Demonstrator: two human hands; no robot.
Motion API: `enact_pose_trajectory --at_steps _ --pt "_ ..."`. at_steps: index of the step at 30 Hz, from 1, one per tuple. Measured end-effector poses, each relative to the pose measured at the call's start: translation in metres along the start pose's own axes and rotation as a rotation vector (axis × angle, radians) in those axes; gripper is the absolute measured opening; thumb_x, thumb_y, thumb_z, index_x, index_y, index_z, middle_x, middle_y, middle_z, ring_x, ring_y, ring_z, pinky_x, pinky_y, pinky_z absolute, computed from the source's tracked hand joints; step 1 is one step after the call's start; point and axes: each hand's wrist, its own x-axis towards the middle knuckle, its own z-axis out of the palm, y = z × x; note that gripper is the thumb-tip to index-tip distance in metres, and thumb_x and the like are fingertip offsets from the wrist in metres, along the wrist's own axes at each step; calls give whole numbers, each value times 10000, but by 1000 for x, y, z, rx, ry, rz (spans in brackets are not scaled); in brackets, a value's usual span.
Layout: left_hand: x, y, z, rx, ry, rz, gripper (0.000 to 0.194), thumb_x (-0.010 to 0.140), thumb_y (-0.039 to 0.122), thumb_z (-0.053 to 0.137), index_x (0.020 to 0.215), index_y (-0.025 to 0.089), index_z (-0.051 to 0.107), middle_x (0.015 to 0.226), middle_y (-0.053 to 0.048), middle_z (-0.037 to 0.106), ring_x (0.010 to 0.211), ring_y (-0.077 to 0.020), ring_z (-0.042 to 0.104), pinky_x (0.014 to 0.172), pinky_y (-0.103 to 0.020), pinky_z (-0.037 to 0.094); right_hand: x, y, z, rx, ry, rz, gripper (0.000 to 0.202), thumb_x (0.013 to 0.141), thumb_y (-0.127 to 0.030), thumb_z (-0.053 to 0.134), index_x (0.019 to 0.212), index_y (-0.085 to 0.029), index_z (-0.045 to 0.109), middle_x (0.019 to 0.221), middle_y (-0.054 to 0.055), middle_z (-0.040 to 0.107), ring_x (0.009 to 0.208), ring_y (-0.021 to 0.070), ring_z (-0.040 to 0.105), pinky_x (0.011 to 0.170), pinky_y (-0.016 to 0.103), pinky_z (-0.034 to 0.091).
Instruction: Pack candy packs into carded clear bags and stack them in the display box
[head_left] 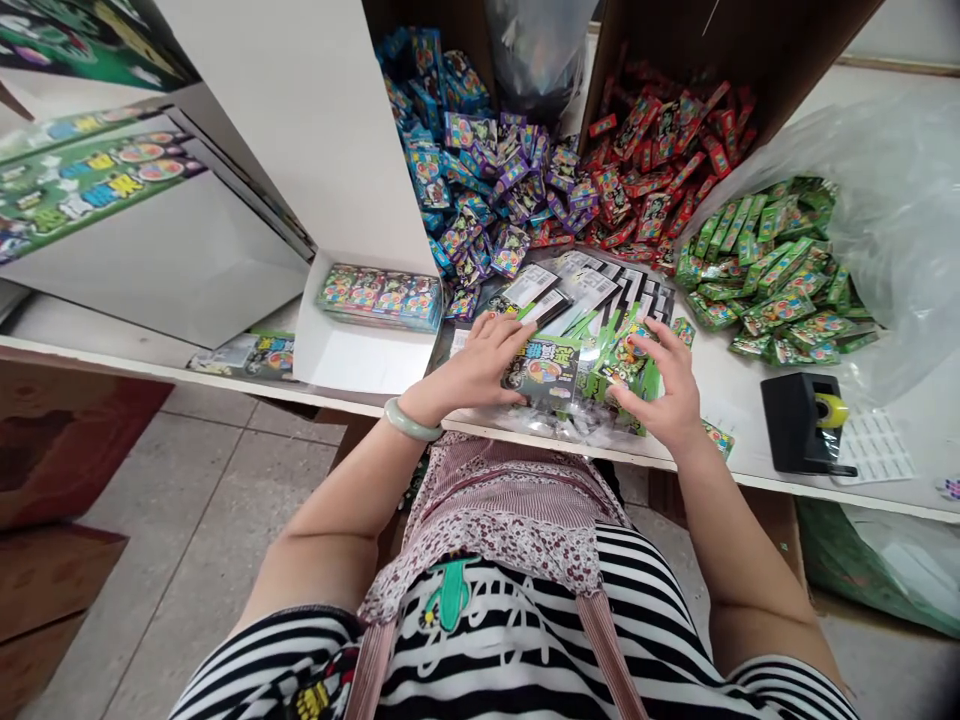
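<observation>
My left hand (484, 362) lies with fingers stretched over the left edge of a dark printed card packet (546, 366) at the table's front edge. To its right my right hand (670, 392) has thumb and fingers apart, touching green printed packets (628, 362). Both hands are open. Behind them, clear plastic sleeves with white labels (592, 290) lie fanned in an overlapping pile. Left of my left hand, a white open box (360, 362) holds a row of small colourful packs (379, 297).
Heaps of small blue packs (427, 170), purple packs (514, 180), red packs (660, 150) and green packs (787, 270) lie behind. A black tape dispenser (799, 425) stands right, beside a sticker sheet (876, 447). A large printed box (150, 230) leans at left.
</observation>
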Motion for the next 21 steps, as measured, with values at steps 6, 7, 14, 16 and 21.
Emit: enact_pose_trajectory --at_steps 6,7,14,16,21 --pt "-15 4 -8 -9 116 36 1153 684 539 824 1579 150 211 1406 -218 462 1350 -406 431 1178 -635 275 18 -18 1 -90 -81 -152 608 879 -354 698 1438 -292 467 1494 122 465 1342 362 462 1125 562 381" --pt "-17 3 -7 -12 132 29 1151 683 539 825 1577 146 217 1400 -217 465 1334 -402 440 1162 -620 308 19 -21 0 -114 -128 -155 605 881 -338 690 1440 -285 466 1490 123 470 1339 364 459 1124 562 380" --pt "-24 0 -1 -10 141 33 1123 705 587 791 1565 120 241 1399 -229 475 1302 -393 461 1113 -575 376 15 -27 -12 -196 -456 -226 523 893 -266 657 1396 -221 518 1469 138 517 1305 376 467 1067 561 407" --pt "-24 3 0 -35 127 27 1129 697 594 793 1566 127 244 1406 -231 476 1319 -401 452 1130 -587 355 16 -27 -16 -173 -511 -234 531 880 -264 667 1390 -230 527 1475 131 518 1299 375 475 1055 561 417" --pt "-25 12 2 -130 107 25 1083 687 550 816 1547 142 298 1409 -223 483 1317 -393 470 1128 -564 382 21 -25 -20 -58 -603 -209 605 867 -307 685 1440 -292 491 1510 98 500 1345 372 463 1102 600 383"
